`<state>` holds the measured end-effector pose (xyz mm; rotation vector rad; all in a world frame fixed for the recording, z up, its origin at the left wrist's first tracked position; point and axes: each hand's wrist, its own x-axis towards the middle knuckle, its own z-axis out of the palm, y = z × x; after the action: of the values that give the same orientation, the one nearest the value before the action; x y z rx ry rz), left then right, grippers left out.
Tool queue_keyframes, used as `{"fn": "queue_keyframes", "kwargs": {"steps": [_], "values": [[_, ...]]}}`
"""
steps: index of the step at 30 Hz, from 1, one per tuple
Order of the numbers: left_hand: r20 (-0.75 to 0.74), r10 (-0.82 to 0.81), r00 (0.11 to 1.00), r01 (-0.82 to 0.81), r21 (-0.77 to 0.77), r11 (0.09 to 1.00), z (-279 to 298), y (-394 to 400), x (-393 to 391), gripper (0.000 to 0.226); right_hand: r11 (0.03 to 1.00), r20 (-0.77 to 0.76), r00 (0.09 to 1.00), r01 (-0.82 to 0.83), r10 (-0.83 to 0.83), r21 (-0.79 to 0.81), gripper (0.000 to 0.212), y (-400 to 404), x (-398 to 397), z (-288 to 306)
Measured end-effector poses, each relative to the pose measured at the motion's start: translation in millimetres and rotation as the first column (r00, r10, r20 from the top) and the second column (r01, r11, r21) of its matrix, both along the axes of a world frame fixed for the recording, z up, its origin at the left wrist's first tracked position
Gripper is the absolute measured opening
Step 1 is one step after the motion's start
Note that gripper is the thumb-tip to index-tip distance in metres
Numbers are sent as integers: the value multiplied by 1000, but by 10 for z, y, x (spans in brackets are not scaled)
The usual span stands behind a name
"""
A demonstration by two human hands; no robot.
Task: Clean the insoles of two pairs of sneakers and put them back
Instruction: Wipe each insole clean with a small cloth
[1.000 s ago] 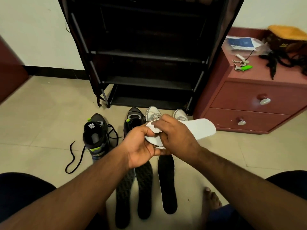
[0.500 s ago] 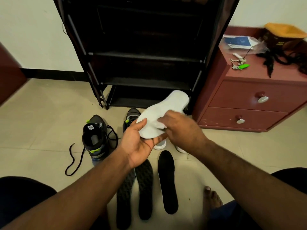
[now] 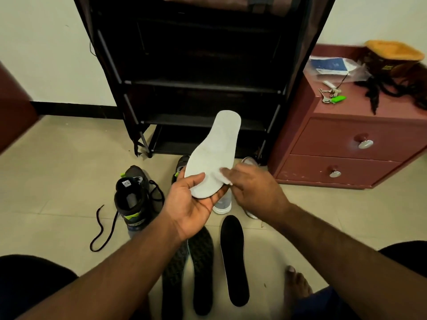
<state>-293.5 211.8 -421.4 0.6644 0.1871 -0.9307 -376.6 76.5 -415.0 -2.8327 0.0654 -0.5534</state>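
My left hand [image 3: 191, 204] grips the heel end of a white insole [image 3: 217, 153], thumb on top, with the toe end pointing away toward the shoe rack. My right hand [image 3: 251, 188] pinches a small white cloth [image 3: 225, 179] against the insole's heel. On the floor below lie two dark patterned insoles [image 3: 203, 273] and a black insole [image 3: 233, 257]. A black sneaker with green trim [image 3: 131, 199] stands at left; its mate [image 3: 181, 165] and a white sneaker [image 3: 223, 205] are mostly hidden behind my hands. Another white sneaker's toe [image 3: 249, 161] shows by the rack.
A black shoe rack [image 3: 203, 86] stands straight ahead against the wall. A maroon drawer cabinet [image 3: 346, 144] at right carries keys [image 3: 331, 98], a plastic bag and dark cords. A loose black lace [image 3: 101, 227] trails on the tiles. My bare foot [image 3: 297, 285] rests at lower right.
The white insole has swung from pointing right to pointing away and up. My left hand has opened under its heel, and my right hand has slid to the heel edge with the cloth.
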Motion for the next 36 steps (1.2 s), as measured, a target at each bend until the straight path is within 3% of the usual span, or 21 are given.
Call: {"fn": "queue_keyframes", "kwargs": {"steps": [3,8,13,17,19,23,25,29,32,34,36], "values": [[-13,0,1000,0,19,1000,-36,13,12,44,976,-103,971,-218,217,4,44,181,-59,0],[22,10,1000,-10,10,1000,-31,-9,-41,46,1000,95,995,31,-31,4,44,-143,-8,-59],[51,-11,999,9,23,1000,-67,9,-49,38,965,0,967,-256,256,54,37,155,-95,-80],[114,-71,991,72,1,997,-68,-10,-122,39,986,152,988,4,-30,166,20,-139,9,-123],[126,-85,988,88,-15,996,-52,-1,-137,38,981,169,983,38,-71,193,17,-179,14,-122],[94,-255,963,262,-84,961,-50,71,-99,45,955,72,960,-278,272,104,25,172,-93,-73],[133,-388,912,400,-80,913,-32,93,-97,52,947,70,951,-306,300,101,25,84,-70,-57],[215,-379,900,394,-30,919,-35,51,-132,42,959,245,969,-89,22,267,22,-210,4,-54],[270,-370,889,360,90,929,-41,23,-98,42,917,217,976,-105,21,385,21,-194,39,-58],[292,-413,863,366,202,908,-37,45,-54,42,925,146,989,-78,25,371,20,-181,63,-91],[254,-496,830,421,296,857,-55,73,4,56,932,98,992,-104,74,348,18,-171,49,-126]]}}
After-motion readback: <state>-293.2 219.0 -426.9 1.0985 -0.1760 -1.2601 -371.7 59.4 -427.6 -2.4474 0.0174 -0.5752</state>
